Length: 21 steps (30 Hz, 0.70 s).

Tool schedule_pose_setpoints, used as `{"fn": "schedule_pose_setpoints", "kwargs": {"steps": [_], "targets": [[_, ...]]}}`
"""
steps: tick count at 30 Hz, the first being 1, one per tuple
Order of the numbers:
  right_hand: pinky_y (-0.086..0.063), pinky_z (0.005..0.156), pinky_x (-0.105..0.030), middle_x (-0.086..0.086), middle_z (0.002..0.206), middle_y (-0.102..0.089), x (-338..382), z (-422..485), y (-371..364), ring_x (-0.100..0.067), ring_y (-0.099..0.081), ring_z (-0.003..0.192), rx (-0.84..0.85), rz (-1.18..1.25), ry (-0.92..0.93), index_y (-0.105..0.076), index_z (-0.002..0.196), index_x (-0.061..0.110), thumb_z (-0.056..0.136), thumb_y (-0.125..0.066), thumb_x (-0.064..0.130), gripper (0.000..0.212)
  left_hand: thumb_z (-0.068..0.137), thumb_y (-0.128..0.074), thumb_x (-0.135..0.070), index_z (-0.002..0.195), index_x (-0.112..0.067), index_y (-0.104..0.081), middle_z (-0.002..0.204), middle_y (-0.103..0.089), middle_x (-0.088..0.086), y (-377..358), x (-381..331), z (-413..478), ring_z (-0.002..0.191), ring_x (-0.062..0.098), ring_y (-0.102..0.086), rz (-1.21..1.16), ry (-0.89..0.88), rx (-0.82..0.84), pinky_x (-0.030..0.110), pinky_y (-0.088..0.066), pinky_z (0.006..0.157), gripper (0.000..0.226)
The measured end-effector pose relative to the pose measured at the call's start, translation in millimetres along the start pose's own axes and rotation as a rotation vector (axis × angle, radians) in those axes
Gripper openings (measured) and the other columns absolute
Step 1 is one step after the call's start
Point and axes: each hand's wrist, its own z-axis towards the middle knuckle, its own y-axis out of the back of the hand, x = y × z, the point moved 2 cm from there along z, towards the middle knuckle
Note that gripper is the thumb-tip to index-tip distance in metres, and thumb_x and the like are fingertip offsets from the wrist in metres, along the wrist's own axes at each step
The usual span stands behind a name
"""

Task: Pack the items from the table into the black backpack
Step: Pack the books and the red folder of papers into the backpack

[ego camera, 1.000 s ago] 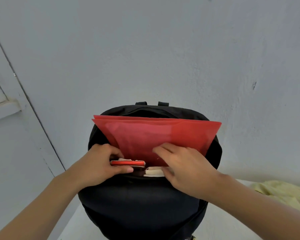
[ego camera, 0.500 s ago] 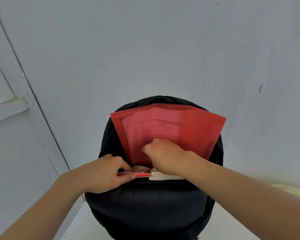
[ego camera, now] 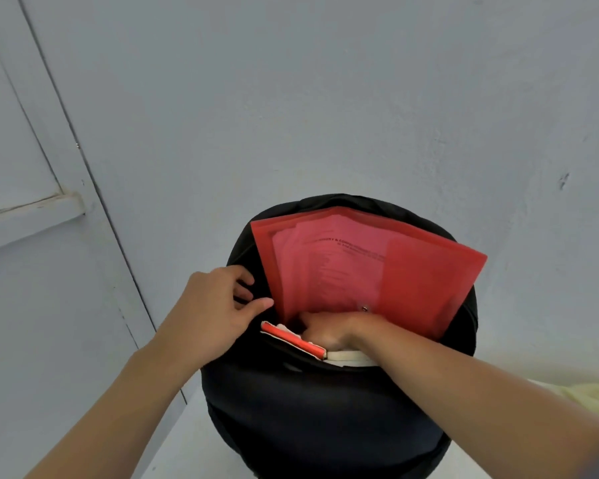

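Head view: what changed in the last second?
The left hand let go of the red notebook and moved up to grip the rim of the backpack beside the red folder. The right hand slid from the folder's front down into the opening, fingers now hidden. The folder shows more of its face. Notebook and pale book stay at the bag's mouth.

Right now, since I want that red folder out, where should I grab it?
Probably pinch the red folder by its free upper right corner, from above: it stands upright with its lower end sunk in the black backpack, behind the right hand.
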Motion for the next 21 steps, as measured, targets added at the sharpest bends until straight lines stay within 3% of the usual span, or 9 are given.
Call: {"fn": "schedule_pose_setpoints", "kwargs": {"steps": [4,7,10,12,15,17,19,21], "targets": [[-0.035,0.105,-0.035,-0.011,0.153,-0.043,-4,0,-2,-0.029,-0.042,0.137,-0.009,0.014,0.053,-0.041,0.145,0.012,0.098,-0.045,0.038,0.054,0.089,-0.077,-0.035,0.129,-0.029,-0.058,0.084,-0.074,-0.013,-10,-18,4,0.055,0.004,-0.069,-0.083,-0.103,-0.059,0.028,-0.061,0.075,0.045],[-0.042,0.101,-0.035,-0.011,0.142,-0.055,-7,1,-5,-0.027,-0.053,0.123,0.007,0.011,0.105,-0.053,0.137,0.012,0.099,-0.046,0.025,0.041,0.093,-0.074,-0.018,0.100,-0.026,-0.065,0.070,-0.072,-0.007,-16,-24,19,0.052,0.003,-0.069,-0.166,-0.110,-0.084,0.033,-0.063,0.067,0.014],[-0.040,0.079,-0.029,-0.014,0.113,-0.067,-10,3,-2,-0.022,-0.056,0.094,0.014,0.021,0.164,-0.065,0.107,0.009,0.096,-0.047,0.009,0.022,0.092,-0.075,-0.018,0.078,-0.018,-0.063,0.064,-0.071,-0.002,-18,-22,34,0.045,0.005,-0.066,-0.044,-0.077,-0.039,0.033,-0.060,0.063,0.018],[-0.038,0.076,-0.028,-0.016,0.109,-0.068,-9,3,2,-0.022,-0.054,0.089,0.004,0.002,0.184,-0.065,0.099,0.010,0.095,-0.046,0.006,0.020,0.090,-0.077,-0.021,0.074,-0.017,-0.061,0.062,-0.070,-0.001,-17,-15,42,0.039,0.007,-0.064,0.063,-0.030,0.010,0.032,-0.059,0.066,0.024],[-0.038,0.076,-0.028,-0.019,0.119,-0.067,-3,5,9,-0.024,-0.055,0.091,-0.036,-0.015,0.184,-0.066,0.107,0.007,0.097,-0.044,0.005,0.025,0.088,-0.080,-0.022,0.076,-0.014,-0.062,0.058,-0.070,0.001,-15,-4,50,0.038,0.010,-0.064,0.078,0.054,0.057,0.029,-0.056,0.066,0.022],[-0.044,0.082,-0.030,-0.016,0.127,-0.065,2,2,16,-0.028,-0.060,0.103,-0.096,0.012,0.186,-0.066,0.121,0.008,0.097,-0.043,0.005,0.034,0.086,-0.081,-0.022,0.080,-0.011,-0.068,0.058,-0.072,0.001,-12,2,52,0.042,0.012,-0.066,0.031,0.102,0.109,0.024,-0.054,0.061,0.019],[-0.045,0.097,-0.029,-0.009,0.136,-0.061,3,-7,24,-0.026,-0.057,0.120,-0.205,0.084,0.209,-0.062,0.133,0.014,0.097,-0.041,0.005,0.042,0.087,-0.080,-0.030,0.082,-0.011,-0.071,0.062,-0.074,-0.001,-7,2,51,0.045,0.012,-0.068,-0.036,0.102,0.159,0.023,-0.055,0.059,0.022],[-0.043,0.104,-0.029,-0.003,0.131,-0.065,-2,-23,31,-0.021,-0.058,0.120,-0.415,0.100,0.296,-0.065,0.128,0.020,0.100,-0.044,0.012,0.036,0.088,-0.076,-0.042,0.080,-0.014,-0.070,0.061,-0.073,-0.004,-4,0,50,0.041,0.012,-0.064,-0.123,0.075,0.135,0.026,-0.055,0.055,0.030]]}}
